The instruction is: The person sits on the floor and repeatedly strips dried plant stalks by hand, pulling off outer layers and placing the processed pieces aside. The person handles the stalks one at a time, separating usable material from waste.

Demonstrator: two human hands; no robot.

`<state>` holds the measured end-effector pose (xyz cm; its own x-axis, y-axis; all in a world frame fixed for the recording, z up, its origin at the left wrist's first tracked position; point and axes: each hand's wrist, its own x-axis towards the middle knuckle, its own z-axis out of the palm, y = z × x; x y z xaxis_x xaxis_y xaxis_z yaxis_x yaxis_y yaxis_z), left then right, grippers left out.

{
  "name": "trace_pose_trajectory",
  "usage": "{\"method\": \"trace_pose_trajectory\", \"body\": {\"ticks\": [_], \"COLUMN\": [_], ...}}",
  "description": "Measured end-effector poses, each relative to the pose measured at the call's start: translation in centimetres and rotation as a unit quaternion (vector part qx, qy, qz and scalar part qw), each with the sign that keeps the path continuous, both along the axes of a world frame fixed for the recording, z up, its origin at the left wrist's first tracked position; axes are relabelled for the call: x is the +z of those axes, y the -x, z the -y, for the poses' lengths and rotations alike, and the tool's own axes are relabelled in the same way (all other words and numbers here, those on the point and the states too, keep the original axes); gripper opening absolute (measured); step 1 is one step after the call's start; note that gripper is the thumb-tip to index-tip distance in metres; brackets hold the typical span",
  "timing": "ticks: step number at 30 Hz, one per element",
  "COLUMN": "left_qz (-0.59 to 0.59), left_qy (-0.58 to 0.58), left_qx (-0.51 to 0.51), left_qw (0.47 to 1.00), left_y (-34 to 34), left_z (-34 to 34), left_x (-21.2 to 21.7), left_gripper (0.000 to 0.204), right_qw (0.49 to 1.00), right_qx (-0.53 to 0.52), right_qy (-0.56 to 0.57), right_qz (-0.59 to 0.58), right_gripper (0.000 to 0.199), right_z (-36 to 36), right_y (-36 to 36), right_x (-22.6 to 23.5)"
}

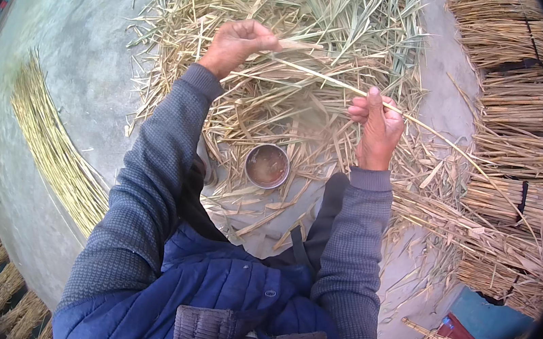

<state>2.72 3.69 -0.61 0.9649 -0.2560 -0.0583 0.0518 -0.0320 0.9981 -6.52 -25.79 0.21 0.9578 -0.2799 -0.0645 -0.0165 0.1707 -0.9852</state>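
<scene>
Stalk (328, 79): held above leaf litter (258, 113) on the floor (93, 64), far end toward the floor's right edge | Left hand (239, 47): fingers pinched on dry leaf (301, 47) | Right hand (378, 125): fingers closed on stalk | We judge it light, springy, snappable; we advise gripping mid-length.

Left of the left hand (239, 43): bare floor (94, 29), passable. Between the 2 hands: 1 stalk (331, 80) crosses the gap. Bodyward of the gap: 1 bowl (248, 164). Right of the right hand (379, 125): bundles (529, 111) obstruct.
</scene>
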Motion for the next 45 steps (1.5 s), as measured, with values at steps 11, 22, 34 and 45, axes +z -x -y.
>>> {"method": "trace_pose_trajectory", "body": {"ticks": [11,22,34,45], "left_qz": [0.433,0.345,0.054,0.043], "left_qy": [-0.33,-0.446,-0.102,-0.256], "left_qx": [-0.072,-0.044,-0.121,0.082], "left_qw": [0.836,0.825,0.986,0.962], "left_y": [1.5,0.2,2.1,-0.8], "left_z": [4.5,-2.0,4.3,-2.1], "left_x": [-0.5,-0.4,-0.3,-0.3], "left_gripper": [0.034,0.019,0.016,0.021], "right_qw": [0.999,0.997,0.996,0.992], "right_qx": [0.048,-0.033,0.078,0.115], "right_qy": [-0.01,-0.062,-0.047,0.03], "right_qz": [-0.022,-0.016,0.024,0.034], "right_gripper": [0.038,0.032,0.027,0.02], "right_z": [-2.8,0.1,-3.7,-2.2], "right_y": [-0.1,0.0,0.6,1.4], "right_x": [-0.7,0.0,-0.2,-0.3]}}
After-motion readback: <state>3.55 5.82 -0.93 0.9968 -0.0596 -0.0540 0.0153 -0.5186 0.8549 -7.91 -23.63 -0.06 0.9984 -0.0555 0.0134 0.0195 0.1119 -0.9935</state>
